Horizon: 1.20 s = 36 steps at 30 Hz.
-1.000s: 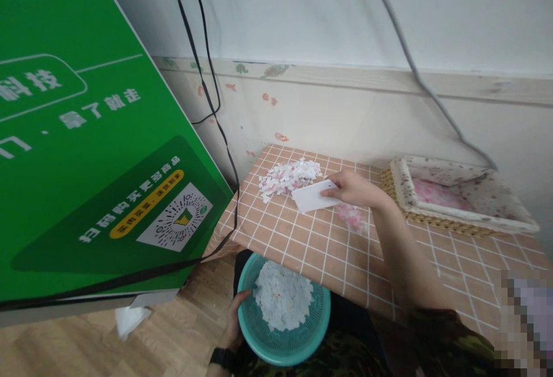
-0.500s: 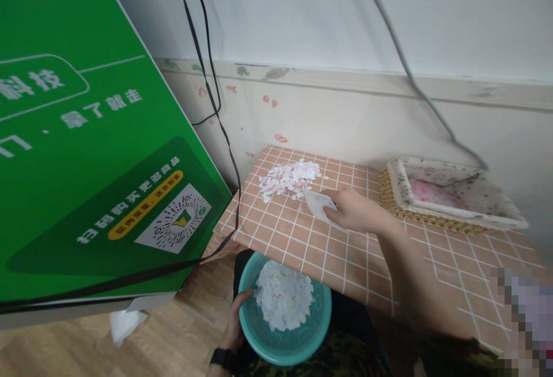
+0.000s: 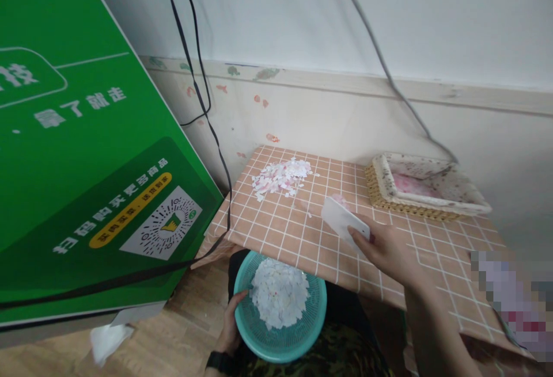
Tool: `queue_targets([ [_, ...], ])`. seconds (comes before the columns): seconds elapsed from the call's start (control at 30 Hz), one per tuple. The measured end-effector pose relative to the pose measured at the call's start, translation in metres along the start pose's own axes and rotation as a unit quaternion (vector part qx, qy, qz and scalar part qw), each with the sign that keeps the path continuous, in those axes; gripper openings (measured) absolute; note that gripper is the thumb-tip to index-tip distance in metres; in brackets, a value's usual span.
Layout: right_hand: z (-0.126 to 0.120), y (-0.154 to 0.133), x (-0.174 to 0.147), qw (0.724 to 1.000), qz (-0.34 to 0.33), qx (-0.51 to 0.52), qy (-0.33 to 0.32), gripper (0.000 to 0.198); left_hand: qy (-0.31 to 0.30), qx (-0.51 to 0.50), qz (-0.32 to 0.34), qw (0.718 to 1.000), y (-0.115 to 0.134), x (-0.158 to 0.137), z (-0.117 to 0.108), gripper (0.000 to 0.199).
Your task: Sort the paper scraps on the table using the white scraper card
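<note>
My right hand (image 3: 380, 244) grips a flat white plastic scraper (image 3: 341, 216), tilted over the checked tablecloth. A few pinkish-white paper bits (image 3: 339, 200) show just behind its far edge. Farther left on the table lies a loose heap of white and pink paper scraps (image 3: 280, 176). My left hand (image 3: 233, 316) holds the left rim of a round teal plastic colander (image 3: 317, 331) on my lap, below the table's front edge. Many white paper scraps (image 3: 280, 293) fill its middle.
A lined wicker basket (image 3: 389, 201) with something pink inside stands at the back right against the wall. A large green panel (image 3: 86, 181) rises on the left, with a black strap (image 3: 224, 158) hanging near the table corner. A white bag (image 3: 108, 339) lies on the floor.
My right hand has moved right and toward me with the scraper, away from the heap, and some scraps now show by its edge. My left hand still holds the colander.
</note>
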State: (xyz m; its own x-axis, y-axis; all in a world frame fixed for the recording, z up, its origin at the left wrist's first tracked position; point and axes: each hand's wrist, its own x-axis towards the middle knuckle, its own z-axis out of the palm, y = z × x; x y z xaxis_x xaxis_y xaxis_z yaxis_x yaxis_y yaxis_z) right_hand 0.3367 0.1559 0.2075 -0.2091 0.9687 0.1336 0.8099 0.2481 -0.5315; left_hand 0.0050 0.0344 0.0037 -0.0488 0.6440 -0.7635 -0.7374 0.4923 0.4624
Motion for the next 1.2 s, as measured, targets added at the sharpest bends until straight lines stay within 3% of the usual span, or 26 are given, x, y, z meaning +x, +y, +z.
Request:
queue_targets([
  [0.13, 0.013, -0.007, -0.007, 0.997, 0.036, 0.027, 0.065, 0.044, 0.001, 0.002, 0.004, 1.0, -0.001, 0.003, -0.003, 0.027],
  [0.4, 0.041, -0.005, -0.001, 0.999, 0.018, 0.026, 0.039, 0.042, -0.009, 0.0, 0.002, 1.0, -0.002, 0.001, -0.003, 0.03],
  [0.63, 0.043, 0.0, -0.001, 0.998, 0.014, 0.055, 0.033, 0.04, 0.05, 0.009, 0.035, 0.998, 0.001, -0.006, 0.003, 0.024],
  [0.8, 0.042, 0.002, 0.004, 0.997, 0.011, 0.077, 0.025, 0.04, 0.002, -0.002, 0.003, 1.0, 0.0, -0.008, 0.003, 0.029],
  [1.03, 0.045, 0.005, 0.002, 0.996, 0.032, 0.074, 0.033, 0.041, -0.014, -0.024, -0.003, 1.0, -0.003, -0.002, -0.005, 0.031],
  [1.2, 0.042, -0.011, 0.029, 0.996, 0.025, 0.05, 0.076, 0.042, -0.007, -0.014, 0.003, 1.0, -0.003, -0.001, -0.005, 0.03],
])
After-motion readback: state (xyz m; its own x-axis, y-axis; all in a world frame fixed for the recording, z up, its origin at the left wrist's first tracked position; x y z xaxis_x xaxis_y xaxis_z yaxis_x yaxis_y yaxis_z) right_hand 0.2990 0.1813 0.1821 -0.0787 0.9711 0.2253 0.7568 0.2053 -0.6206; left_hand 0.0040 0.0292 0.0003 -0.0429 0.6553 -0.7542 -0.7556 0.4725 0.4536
